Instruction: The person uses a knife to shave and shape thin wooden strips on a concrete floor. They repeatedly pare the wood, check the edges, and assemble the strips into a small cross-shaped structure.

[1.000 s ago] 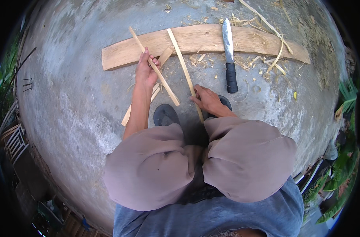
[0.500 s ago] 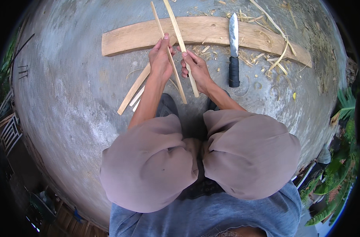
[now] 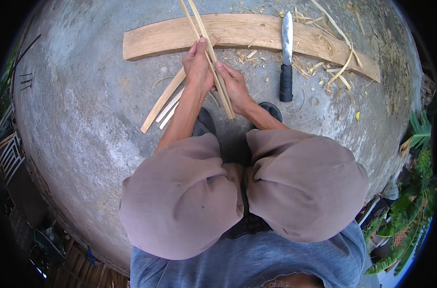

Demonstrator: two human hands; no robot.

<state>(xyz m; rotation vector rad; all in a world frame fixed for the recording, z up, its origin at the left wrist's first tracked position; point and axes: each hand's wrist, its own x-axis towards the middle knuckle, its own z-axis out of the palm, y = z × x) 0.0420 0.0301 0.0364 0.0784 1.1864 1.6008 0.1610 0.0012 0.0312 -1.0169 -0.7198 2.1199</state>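
Observation:
Two long, pale wooden strips lie almost side by side between my hands, their lower ends together and their upper ends slightly apart. My left hand [image 3: 198, 67] is closed on the left wooden strip [image 3: 188, 17], thumb along its face. My right hand [image 3: 234, 87] grips the right wooden strip [image 3: 200, 20] with the thumb on top; its other fingers are partly hidden behind the strips. Beyond the hands lies a thick wooden plank [image 3: 156, 40]. A knife [image 3: 286, 82] with a black wrapped handle rests to the right, its blade across the plank.
On the concrete floor [image 3: 84, 96], left of my left forearm, lie a wider wooden piece [image 3: 162, 104] and thinner strips [image 3: 170, 106]. Curled shavings [image 3: 344, 67] and chips scatter around the plank's right half. My sandalled feet [image 3: 271, 110] are just below the hands. Green plants [image 3: 410, 206] edge the right.
The two strips, apart before, have been brought together, with their lower ends now meeting. My right hand has shifted slightly left and down, closer to my left hand. The knife stays on the plank.

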